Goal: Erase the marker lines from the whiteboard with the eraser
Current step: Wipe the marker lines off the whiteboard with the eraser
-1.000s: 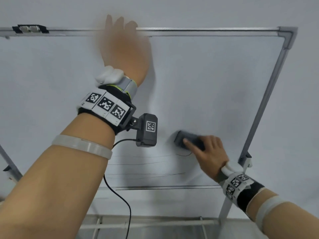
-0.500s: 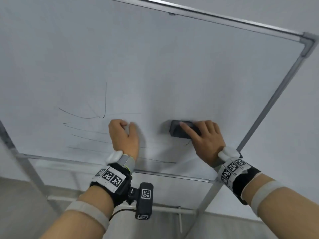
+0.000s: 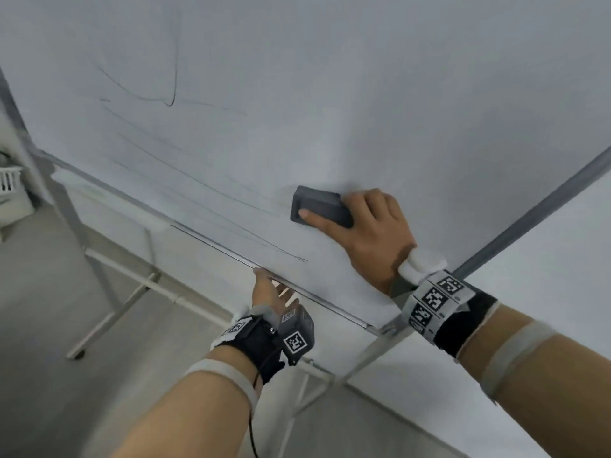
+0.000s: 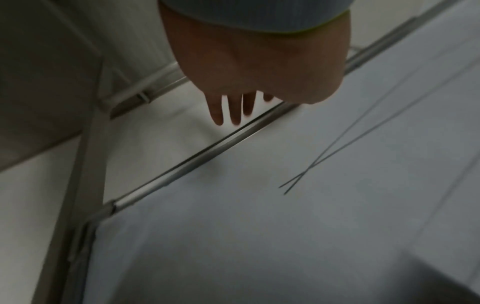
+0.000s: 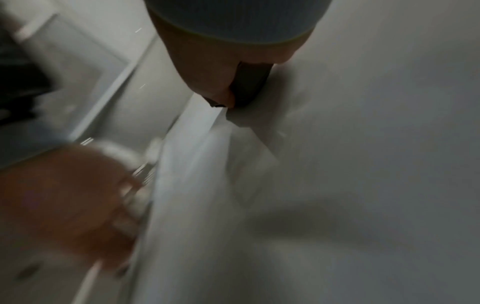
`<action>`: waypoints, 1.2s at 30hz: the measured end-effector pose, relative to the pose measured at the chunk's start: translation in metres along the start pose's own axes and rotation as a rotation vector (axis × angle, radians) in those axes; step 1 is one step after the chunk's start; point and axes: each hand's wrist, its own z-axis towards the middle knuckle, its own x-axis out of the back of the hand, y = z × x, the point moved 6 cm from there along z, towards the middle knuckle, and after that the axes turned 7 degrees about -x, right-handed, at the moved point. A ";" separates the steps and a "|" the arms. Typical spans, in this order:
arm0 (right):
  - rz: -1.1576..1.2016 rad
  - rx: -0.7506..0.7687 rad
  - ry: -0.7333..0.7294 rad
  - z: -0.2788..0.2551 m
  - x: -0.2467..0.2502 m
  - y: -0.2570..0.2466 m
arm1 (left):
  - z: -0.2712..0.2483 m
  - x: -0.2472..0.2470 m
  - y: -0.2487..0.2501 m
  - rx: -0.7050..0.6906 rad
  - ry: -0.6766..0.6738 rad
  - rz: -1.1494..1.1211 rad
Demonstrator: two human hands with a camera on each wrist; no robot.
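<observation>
The whiteboard [image 3: 363,94] fills the head view, with several thin dark marker lines [image 3: 198,183] slanting across its lower left and a curved stroke [image 3: 172,77] higher up. My right hand [image 3: 370,229] grips the dark grey eraser [image 3: 319,209] flat against the board, forefinger laid along its face, just right of the lines' ends. In the right wrist view the eraser [image 5: 249,86] shows dark under the palm. My left hand [image 3: 271,292] hangs just below the board's bottom rail [image 3: 297,289], fingers [image 4: 218,111] straight and spread, holding nothing. Two crossing lines [image 4: 337,152] show in the left wrist view.
The board stands on a white metal frame with legs [image 3: 109,292] and a crossbar [image 3: 158,285] below. A grey upright post [image 3: 529,226] runs along the board's right edge. A white basket [image 3: 10,183] sits at the far left. Grey floor lies beneath.
My left hand dropped from the board's top, past the marker lines, to below the bottom rail. The view swung down and left. My right hand kept the eraser pressed on the board.
</observation>
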 end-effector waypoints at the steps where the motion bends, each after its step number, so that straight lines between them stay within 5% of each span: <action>1: 0.010 0.142 -0.081 -0.017 -0.018 -0.016 | 0.001 -0.004 -0.008 0.006 -0.029 -0.074; 4: 0.052 0.392 -0.265 -0.064 -0.055 -0.044 | 0.005 -0.006 -0.014 -0.014 -0.029 -0.141; 7: 0.103 0.452 -0.259 -0.053 -0.060 -0.046 | 0.010 0.000 -0.013 -0.027 -0.024 -0.146; 13: 0.086 0.270 -0.188 0.034 -0.045 -0.056 | 0.012 0.003 -0.008 0.036 -0.066 -0.153; 21: 0.109 0.655 -0.397 -0.053 -0.074 -0.082 | 0.029 0.024 0.030 0.020 0.012 -0.220; 28: 0.010 0.228 -0.246 0.088 -0.047 -0.083 | 0.040 0.033 0.046 0.068 -0.020 -0.160; 36: -0.023 0.540 -0.488 -0.029 -0.063 -0.105 | 0.041 0.045 0.049 0.131 -0.099 -0.132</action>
